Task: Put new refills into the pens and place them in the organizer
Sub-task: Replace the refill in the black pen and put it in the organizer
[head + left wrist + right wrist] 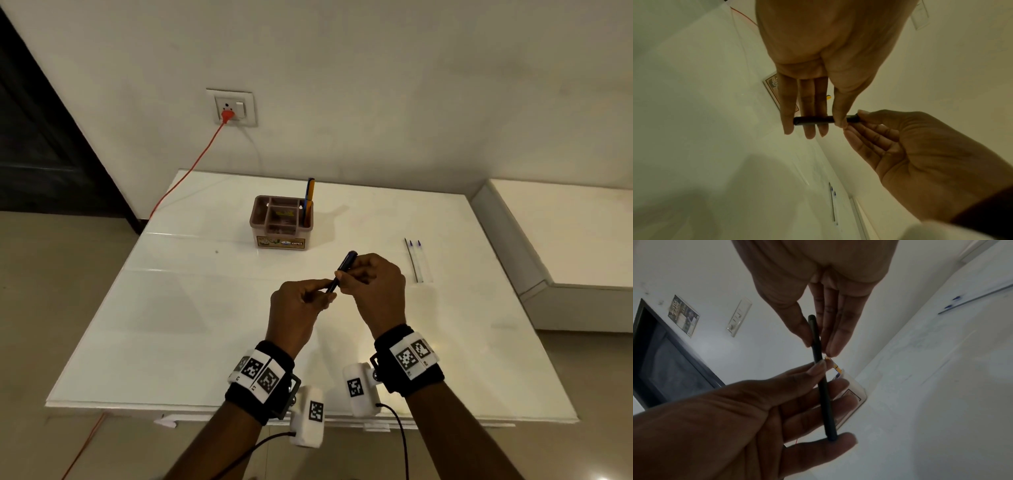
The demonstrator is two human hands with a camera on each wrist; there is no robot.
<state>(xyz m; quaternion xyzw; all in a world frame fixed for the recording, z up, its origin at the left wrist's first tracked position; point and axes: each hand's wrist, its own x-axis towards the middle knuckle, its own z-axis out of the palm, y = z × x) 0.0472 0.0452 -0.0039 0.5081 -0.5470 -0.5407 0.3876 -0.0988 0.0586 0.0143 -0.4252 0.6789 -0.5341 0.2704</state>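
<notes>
Both hands hold one dark pen above the middle of the white table. My left hand pinches its lower end between thumb and fingers. Higher up, the right hand grips the barrel with thumb and fingertips. The left wrist view shows the pen lying across my left fingers under the thumb. In the right wrist view the pen runs between both hands. The brown organizer stands behind, with a blue and orange pen upright in its right compartment. Three thin refills lie to the right.
An orange cable runs from a wall socket down past the table's back left corner. A raised white ledge borders the table on the right. A dark doorway stands at the left. The table's front edge is under my wrists.
</notes>
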